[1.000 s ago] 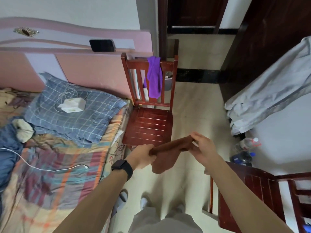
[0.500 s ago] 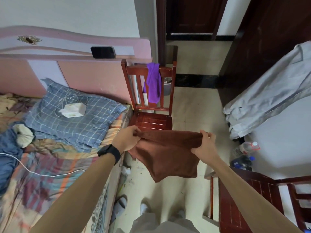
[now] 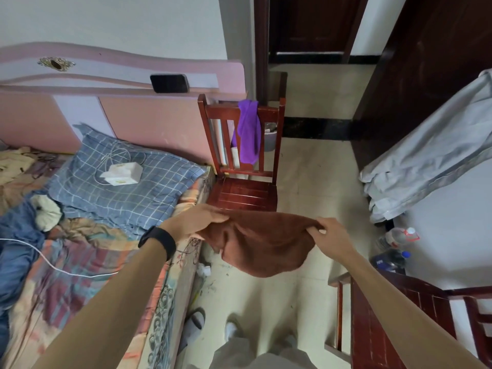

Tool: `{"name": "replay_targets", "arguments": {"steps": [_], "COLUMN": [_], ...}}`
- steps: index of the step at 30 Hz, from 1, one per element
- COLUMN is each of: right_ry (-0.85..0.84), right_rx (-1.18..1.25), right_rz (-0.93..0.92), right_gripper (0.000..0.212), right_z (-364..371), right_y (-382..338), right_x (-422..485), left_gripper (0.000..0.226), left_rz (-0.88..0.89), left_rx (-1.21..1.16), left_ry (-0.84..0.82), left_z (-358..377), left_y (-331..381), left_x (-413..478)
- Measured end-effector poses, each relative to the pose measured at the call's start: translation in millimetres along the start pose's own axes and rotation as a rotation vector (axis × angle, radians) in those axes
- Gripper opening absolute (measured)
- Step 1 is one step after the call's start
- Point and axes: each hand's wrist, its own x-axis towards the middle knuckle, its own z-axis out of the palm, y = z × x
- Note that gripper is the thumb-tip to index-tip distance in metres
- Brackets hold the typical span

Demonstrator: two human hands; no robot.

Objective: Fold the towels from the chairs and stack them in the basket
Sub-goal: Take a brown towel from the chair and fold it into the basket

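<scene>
Left grip (image 3: 197, 222) and right grip (image 3: 332, 241) are both clamped on the brown towel (image 3: 266, 243), one at each end of its upper edge. The left grip lies palm down with the fingers curled over the cloth. The right grip pinches the opposite corner between thumb and fingers.

1. Bed (image 3: 87, 288): on the left, covered with a striped multicolour spread. The pink headboard (image 3: 149, 123) stands behind it.
2. Grey-white cloth (image 3: 426, 166): hangs in folds at the right edge.
3. Chair (image 3: 242, 194): red-brown wood, slatted seat, just beside the head of the bed. A second chair (image 3: 378, 315) of the same wood is at lower right, partly cut off.
4. Checked pillow (image 3: 125, 193): blue, at the head of the bed. A white charger (image 3: 122, 173) with its coiled lead rests on it.
5. Brown towel: held in the air above the floor, in front of the first chair's seat and near the bed edge. It is rust-brown with a soft pile. The upper edge is stretched between the grips, the middle sags and the lower edge hangs in a rounded curve. A vertical crease shows near the left grip.
6. Purple towel (image 3: 249, 131): draped over the top rail of the first chair's back, hanging down the slats.
7. Two bottles (image 3: 399, 237): on the floor at right, below the grey-white cloth.
8. Black watch (image 3: 157, 242): on the left wrist.
</scene>
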Motion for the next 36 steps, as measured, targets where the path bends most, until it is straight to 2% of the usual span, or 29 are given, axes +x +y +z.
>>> {"name": "replay_targets", "arguments": {"steps": [1,3,7,9,12,15,16,18,20,21,22,24,26,28,30,34,36], "right_ry": [-0.073,-0.209,-0.463,-0.454,-0.299,-0.270,-0.290,-0.335,-0.385,-0.392,-0.385,-0.331,-0.301,-0.380,-0.444,-0.153,-0.097], "right_rx": [0.215,0.535,0.716,0.742,0.784,1.028,1.148,1.373,1.541,1.570,1.542,1.309,1.000,0.790,0.659,0.498,0.494], "right_rz": [0.026,0.017,-0.132,-0.137,-0.131,-0.085,-0.043,0.071,0.163,0.189,0.205,0.191,0.184,0.199,0.194,0.102,0.060], "right_gripper": [0.015,0.008,0.027,0.025,0.015,0.011,0.012,0.018,0.030,0.036,0.043,0.064,0.077,0.056,0.034,0.032,0.032], "right_z": [-3.6,-9.8,-12.5,-13.1,-15.2,-22.1,-25.7,-34.2,-42.9,-45.1,-46.3,-42.9,-31.9,-20.7,-10.9,-0.3,0.5], "right_y": [-14.1,-48.3,-102.9,-121.8,-137.2,-145.9,-149.2,-156.1,-160.9,-160.9,-160.4,-150.5,-133.5,-117.1,-103.5,-87.7,-86.4], "right_x": [-1.7,-7.9,-15.6,-14.2,-8.2,-3.9,-2.2,3.8,13.4,19.7,23.9,27.1,20.6,7.2,-2.8,-2.1,-0.6], "left_gripper": [0.018,0.018,0.020,0.027,0.036,0.032,0.042,0.059,0.048,0.039,0.032,0.026,0.027,0.029,0.030,0.032,0.031], "left_rz": [0.018,0.093,0.186,0.207,0.273,0.333,0.347,0.333,0.321,0.332,0.356,0.395,0.372,0.336,0.300,0.174,0.162], "left_rx": [-0.216,-0.432,-0.473,-0.464,-0.555,-0.706,-0.714,-0.530,-0.286,-0.220,-0.170,-0.164,-0.337,-0.441,-0.388,-0.371,-0.424], "left_ry": [-0.013,-0.023,-0.094,-0.100,-0.070,0.018,0.016,-0.078,-0.172,-0.135,-0.053,0.057,0.078,0.085,0.085,0.018,-0.027], "left_z": [0.4,2.4,16.1,18.2,10.3,1.8,2.5,16.7,39.6,48.6,54.9,60.4,58.3,53.6,50.1,45.7,46.0], "left_y": [9.9,31.4,74.0,83.8,82.8,53.7,40.4,18.1,7.8,5.6,5.9,11.4,21.6,29.6,33.6,26.9,25.3], "left_x": [-3.6,-5.1,-10.1,-10.6,-12.6,-8.0,-4.8,-0.1,2.5,7.2,10.9,14.7,15.9,17.7,21.9,30.5,28.3]}}
